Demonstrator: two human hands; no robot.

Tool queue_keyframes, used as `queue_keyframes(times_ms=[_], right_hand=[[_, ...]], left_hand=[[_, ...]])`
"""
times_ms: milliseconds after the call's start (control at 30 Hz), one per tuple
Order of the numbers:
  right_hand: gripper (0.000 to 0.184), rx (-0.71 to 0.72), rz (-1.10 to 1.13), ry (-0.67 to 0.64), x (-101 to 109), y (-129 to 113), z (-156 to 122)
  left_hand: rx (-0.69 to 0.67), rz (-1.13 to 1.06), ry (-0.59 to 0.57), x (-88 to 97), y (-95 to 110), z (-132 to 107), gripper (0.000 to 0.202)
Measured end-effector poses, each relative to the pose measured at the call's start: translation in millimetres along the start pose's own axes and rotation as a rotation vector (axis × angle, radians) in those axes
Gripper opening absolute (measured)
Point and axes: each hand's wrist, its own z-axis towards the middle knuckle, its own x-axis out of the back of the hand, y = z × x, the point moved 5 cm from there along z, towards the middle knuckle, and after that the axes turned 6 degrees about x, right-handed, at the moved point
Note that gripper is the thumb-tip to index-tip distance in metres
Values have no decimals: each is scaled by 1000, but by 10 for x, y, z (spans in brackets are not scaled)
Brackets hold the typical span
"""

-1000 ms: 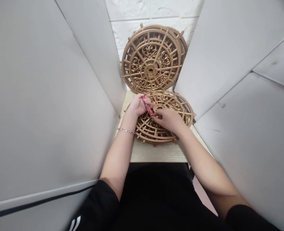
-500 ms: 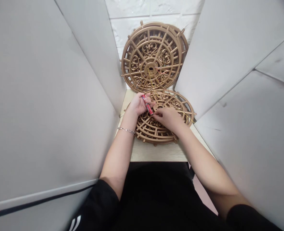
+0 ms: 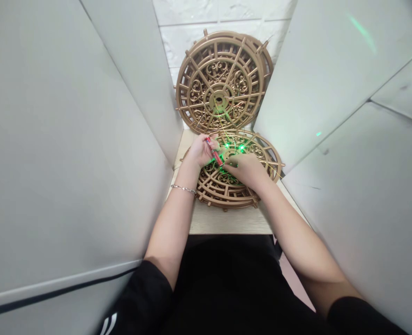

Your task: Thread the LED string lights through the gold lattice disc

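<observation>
at far left, a plain white partition panel (image 3: pixel 69 139) walls off the narrow pale wooden tabletop (image 3: pixel 226 221). beside it, the left hand (image 3: pixel 200 151), with a silver chain bracelet (image 3: pixel 183 189) on its wrist, is curled closed around a slim red cylinder (image 3: pixel 214 152). thumb and fingers grip its upper part, so the lower end slants down toward the hub of a round gold openwork plastic disc (image 3: pixel 226 190). the disc lies flat on the tabletop just in front of the person, probably so that both hands can reach its centre from above. small green lights (image 3: pixel 241 147) glow among the scrolls near the hub, close to both hands. behind, a stack of matching gold discs (image 3: pixel 223 81) stands on edge against the white brick wall (image 3: pixel 192 18), likely leaned there to leave room for the flat one. a thin yellow wire (image 3: pixel 219 118) runs from its centre down toward the hands. further right, the right hand (image 3: pixel 246 170) rests palm down on the flat disc, fingers bent, tips meeting the lower end of the red cylinder at the hub. whether they pinch anything cannot be told, as the knuckles hide them. at far right, a second white partition panel (image 3: pixel 331 116) closes the booth, faintly tinged green.
</observation>
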Motion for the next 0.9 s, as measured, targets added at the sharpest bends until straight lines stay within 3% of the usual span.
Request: queue_keyframes(times_ms=[367, 700, 900], right_hand=[[23, -71, 42, 33, 5, 53, -37], [12, 29, 225, -14, 75, 46, -34], [14, 70, 210, -40, 92, 27, -32]], left_hand=[[28, 2, -27, -4, -18, -24, 27], [50, -11, 3, 22, -14, -17, 24], [43, -9, -6, 30, -12, -11, 25]])
